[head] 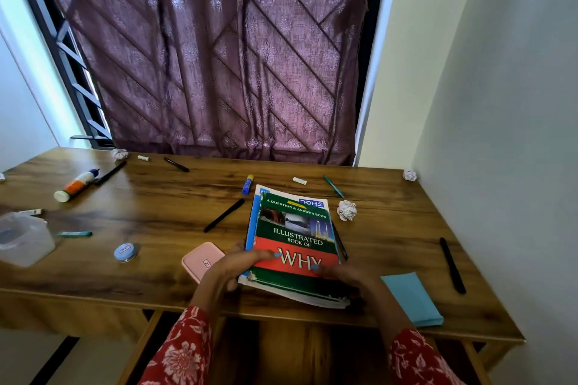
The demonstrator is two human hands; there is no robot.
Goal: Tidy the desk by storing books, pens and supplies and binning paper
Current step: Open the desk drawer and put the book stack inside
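A small stack of books (294,244), topped by a green and red cover reading "Illustrated Book of Why", lies on the near middle of the wooden desk (156,259), its near end raised slightly off the surface. The left hand (231,269) grips the stack's near left corner with curled fingers, and the right hand (347,278) grips the near right edge, thumb on the cover. Just left of the left hand sits a pink case (200,259); right of the right hand lies a blue notepad (413,297). A black pen (224,215) lies left of the stack, a crumpled paper ball (346,210) right of it, and a blue glue stick (247,184) just beyond its far end. Farther left are a round blue tin (125,252), a clear plastic box (23,239) and a glue bottle (76,185). Another black pen (452,264) lies at far right.
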